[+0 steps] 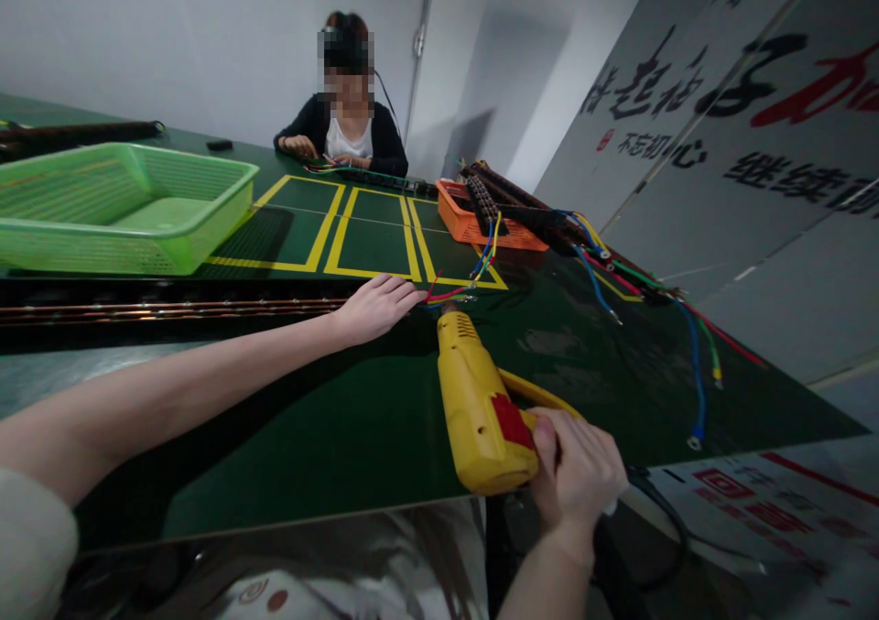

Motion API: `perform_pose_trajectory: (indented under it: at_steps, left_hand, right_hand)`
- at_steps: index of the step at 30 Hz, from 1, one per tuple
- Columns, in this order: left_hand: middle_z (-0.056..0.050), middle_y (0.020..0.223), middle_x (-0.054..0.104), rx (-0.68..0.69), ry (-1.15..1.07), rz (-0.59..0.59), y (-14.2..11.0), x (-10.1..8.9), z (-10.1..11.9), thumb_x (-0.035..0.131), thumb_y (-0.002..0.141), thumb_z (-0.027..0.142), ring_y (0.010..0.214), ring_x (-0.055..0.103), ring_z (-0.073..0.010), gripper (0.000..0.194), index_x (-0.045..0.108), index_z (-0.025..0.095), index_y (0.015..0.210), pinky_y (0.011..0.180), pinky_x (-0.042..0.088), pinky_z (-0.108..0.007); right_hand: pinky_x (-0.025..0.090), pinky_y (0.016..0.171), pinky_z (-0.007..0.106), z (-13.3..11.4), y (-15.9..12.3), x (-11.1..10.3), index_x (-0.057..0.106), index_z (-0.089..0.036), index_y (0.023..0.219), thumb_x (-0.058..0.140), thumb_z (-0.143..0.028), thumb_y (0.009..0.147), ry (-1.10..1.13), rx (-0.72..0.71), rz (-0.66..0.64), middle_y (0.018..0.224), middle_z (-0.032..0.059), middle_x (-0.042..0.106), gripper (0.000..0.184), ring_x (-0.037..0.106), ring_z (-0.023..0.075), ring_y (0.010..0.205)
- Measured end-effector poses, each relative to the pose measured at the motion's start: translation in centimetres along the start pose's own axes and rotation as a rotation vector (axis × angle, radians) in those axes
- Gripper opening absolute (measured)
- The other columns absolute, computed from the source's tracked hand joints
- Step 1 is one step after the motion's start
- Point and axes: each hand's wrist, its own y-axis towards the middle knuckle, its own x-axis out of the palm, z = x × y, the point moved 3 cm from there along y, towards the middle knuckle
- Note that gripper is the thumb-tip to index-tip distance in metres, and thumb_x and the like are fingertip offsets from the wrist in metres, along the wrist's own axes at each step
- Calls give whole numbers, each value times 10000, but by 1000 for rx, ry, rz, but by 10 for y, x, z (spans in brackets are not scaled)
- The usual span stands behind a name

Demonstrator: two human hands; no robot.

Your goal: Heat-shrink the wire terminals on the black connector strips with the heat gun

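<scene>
My right hand is wrapped round the handle of a yellow heat gun with a red patch on its side. The gun's nozzle points away from me, at colored wires with metal lugs on their ends. My left hand is closed over these wires where they leave a long dark strip with copper-colored rods. Its fingers lie together, and their tips are partly hidden behind the wires. The nozzle tip sits just right of my left fingers, close to the wires.
A green basket stands at the left on the green table. An orange basket holds more dark strips, their wires trailing right toward the table edge. Yellow tape marks rectangles. Across the table sits a person with hands at wires.
</scene>
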Motion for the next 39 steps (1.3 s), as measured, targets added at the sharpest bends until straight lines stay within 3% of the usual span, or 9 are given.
perform_pose_trajectory:
  at_steps: [10, 17, 27, 39]
  left_hand:
    - [-119, 1165, 572, -48, -5, -79, 3, 2, -4, 350, 965, 285, 1055, 528, -232, 402, 416, 92, 1311, 882, 399, -328]
    - [-126, 1156, 582, -46, -58, -69, 2, 1, -9, 375, 950, 288, 1055, 537, -236, 405, 426, 77, 1291, 882, 420, -335]
    - [-118, 1072, 628, -5, -151, 34, 1, -4, -9, 482, 882, 284, 989, 570, -233, 383, 508, 78, 1203, 880, 453, -346]
    - [-128, 1101, 611, -28, -179, -44, -1, -4, -9, 448, 903, 274, 1029, 579, -224, 372, 473, 87, 1224, 880, 458, -326]
  right_hand:
    - [381, 694, 289, -12, -2, -2, 615, -180, 755, 388, -266, 940, 59, 3, -6, 679, 5, 644, 305, 584, 139, 656]
    - [391, 706, 302, -18, -6, -1, 614, -175, 797, 396, -253, 927, 99, -30, -4, 708, 10, 657, 266, 594, 141, 664]
    - [394, 720, 309, 9, -8, -9, 625, -178, 781, 355, -270, 935, 124, -7, -24, 714, 14, 649, 324, 599, 146, 680]
    - [389, 706, 318, 36, -8, -12, 627, -176, 752, 354, -286, 944, 86, 57, 18, 679, 21, 630, 351, 584, 162, 656]
